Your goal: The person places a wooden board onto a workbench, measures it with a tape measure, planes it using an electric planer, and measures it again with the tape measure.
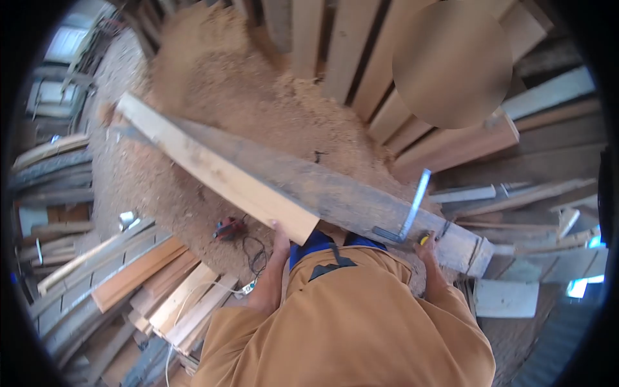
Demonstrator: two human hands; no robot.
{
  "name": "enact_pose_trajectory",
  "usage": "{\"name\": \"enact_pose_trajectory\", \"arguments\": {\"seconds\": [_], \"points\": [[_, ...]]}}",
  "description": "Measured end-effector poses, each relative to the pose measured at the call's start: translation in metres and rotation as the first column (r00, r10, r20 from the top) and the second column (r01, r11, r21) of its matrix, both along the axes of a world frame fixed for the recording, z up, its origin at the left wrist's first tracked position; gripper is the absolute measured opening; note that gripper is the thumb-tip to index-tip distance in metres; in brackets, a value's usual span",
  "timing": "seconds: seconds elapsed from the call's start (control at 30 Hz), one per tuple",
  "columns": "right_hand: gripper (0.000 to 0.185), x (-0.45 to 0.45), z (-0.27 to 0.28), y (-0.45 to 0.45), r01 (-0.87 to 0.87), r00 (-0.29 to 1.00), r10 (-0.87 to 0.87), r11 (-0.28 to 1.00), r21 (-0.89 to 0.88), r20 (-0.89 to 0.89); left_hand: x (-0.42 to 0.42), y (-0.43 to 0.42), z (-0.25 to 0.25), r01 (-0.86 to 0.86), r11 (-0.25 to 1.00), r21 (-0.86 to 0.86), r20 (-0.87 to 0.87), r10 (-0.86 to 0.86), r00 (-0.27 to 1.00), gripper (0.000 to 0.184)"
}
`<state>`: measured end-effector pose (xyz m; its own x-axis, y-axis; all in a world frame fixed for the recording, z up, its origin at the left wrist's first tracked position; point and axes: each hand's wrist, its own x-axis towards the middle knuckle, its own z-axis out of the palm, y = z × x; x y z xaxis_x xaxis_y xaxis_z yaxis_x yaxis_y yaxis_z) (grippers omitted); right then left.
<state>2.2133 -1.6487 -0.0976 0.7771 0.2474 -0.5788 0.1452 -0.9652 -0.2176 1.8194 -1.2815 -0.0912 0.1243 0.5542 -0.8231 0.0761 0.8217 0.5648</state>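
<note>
A long pale wooden board (219, 171) lies at a slant along a weathered grey workbench plank (348, 200). My left hand (280, 240) grips the near edge of this board close to its squared end, fingers partly hidden beneath it. At the right, my right hand (427, 245) is closed around a small yellow and dark object (423, 240) that looks like a tape measure, just over the plank. A metal square (412, 206) with a dark stock rests on the plank to the left of that hand, apart from the board.
Sawdust (225, 84) covers the ground beyond the plank. A red power tool (229, 228) with a black cord sits on the ground by my left arm. Cut boards (177, 290) are stacked at lower left, and large timbers (361, 64) lean at the top. A power strip (248, 288) lies near my left elbow.
</note>
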Motion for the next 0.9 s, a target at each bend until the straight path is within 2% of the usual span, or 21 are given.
{"name": "enact_pose_trajectory", "arguments": {"seconds": [0.03,0.07,0.13,0.2,0.23,0.27,0.33,0.37,0.4,0.43,0.47,0.5,0.53,0.6,0.7,0.77,0.8,0.83,0.87,0.9], "points": [[0.086,0.0,0.004,0.008,0.028,1.0,-0.028,0.998,-0.064,0.007,-0.011,0.005,0.002,0.083,0.994,-0.07,0.022,-0.082,0.996,0.088],[0.085,0.002,-0.003,0.009,0.092,0.996,-0.091,0.995,-0.028,0.013,-0.02,0.009,0.004,0.17,0.976,-0.138,0.057,-0.164,0.985,0.084],[0.083,0.027,-0.028,0.004,0.213,0.976,-0.214,0.976,0.05,0.036,-0.026,0.017,0.022,0.421,0.9,-0.112,-0.086,-0.43,0.899,0.076],[0.072,0.054,-0.049,0.002,0.123,0.988,-0.147,0.942,0.312,0.055,-0.032,0.017,0.037,0.588,0.802,-0.103,-0.16,-0.597,0.786,0.068],[0.066,0.059,-0.034,0.019,0.073,0.992,-0.11,0.899,0.432,0.061,-0.037,0.015,0.039,0.644,0.76,-0.087,-0.164,-0.649,0.743,0.063],[0.063,0.068,-0.02,0.039,0.119,0.989,-0.071,0.901,0.418,-0.129,-0.039,0.013,0.041,0.7,0.711,-0.068,-0.168,-0.699,0.695,0.058],[0.057,0.072,0.066,0.123,0.19,0.875,-0.009,0.926,0.327,-0.483,-0.037,0.01,0.051,0.781,0.623,-0.03,-0.23,-0.765,0.601,0.051],[0.053,0.06,0.088,0.159,0.178,0.842,0.032,0.926,0.332,-0.539,-0.033,0.008,0.061,0.817,0.576,-0.017,-0.263,-0.791,0.552,0.048],[0.05,0.048,0.111,0.194,0.166,0.803,0.071,0.927,0.337,-0.591,-0.023,0.007,0.084,0.779,0.627,-0.013,-0.245,-0.757,0.605,0.046],[0.053,0.033,0.126,0.227,0.037,0.777,0.226,0.915,0.401,-0.587,-0.007,0.009,0.114,0.737,0.676,-0.012,-0.224,-0.72,0.657,0.047],[0.055,0.017,0.123,0.247,0.013,0.702,0.304,0.899,0.439,-0.644,0.005,0.005,0.127,0.691,0.723,-0.013,-0.204,-0.678,0.706,0.049],[0.058,0.002,0.12,0.267,-0.001,0.616,0.376,0.88,0.476,-0.693,0.012,-0.009,0.119,0.613,0.784,0.101,-0.143,-0.598,0.789,0.052],[0.059,-0.015,0.107,0.281,0.087,0.485,0.374,0.879,0.469,-0.79,0.022,-0.023,0.11,0.517,0.83,0.21,-0.072,-0.514,0.855,0.057],[0.064,-0.066,0.128,0.313,0.101,0.401,0.356,0.898,0.427,-0.844,0.054,-0.033,0.143,0.349,0.874,0.338,0.043,-0.385,0.922,0.061],[0.071,-0.119,0.139,0.334,0.039,0.372,0.372,0.909,0.414,-0.851,0.083,-0.038,0.16,0.378,0.749,0.544,-0.169,-0.343,0.924,0.055],[0.081,-0.139,0.152,0.341,-0.034,0.388,0.405,0.904,0.427,-0.828,0.075,-0.034,0.158,0.447,0.706,0.549,-0.259,-0.364,0.894,0.05],[0.079,-0.141,0.157,0.346,-0.181,0.415,0.477,0.878,0.443,-0.775,0.071,-0.031,0.158,0.484,0.682,0.548,-0.304,-0.377,0.875,0.047],[0.077,-0.141,0.161,0.352,-0.321,0.431,0.549,0.835,0.446,-0.716,0.067,-0.028,0.163,0.421,0.704,0.572,-0.212,-0.369,0.905,0.04],[0.076,-0.141,0.163,0.355,-0.454,0.437,0.618,0.779,0.433,-0.653,0.059,-0.028,0.153,0.475,0.601,0.643,-0.285,-0.389,0.876,0.039],[0.074,-0.138,0.149,0.351,-0.602,0.381,0.838,0.545,0.584,-0.39,0.051,-0.03,0.134,0.526,0.487,0.698,-0.357,-0.4,0.844,0.039]]}}
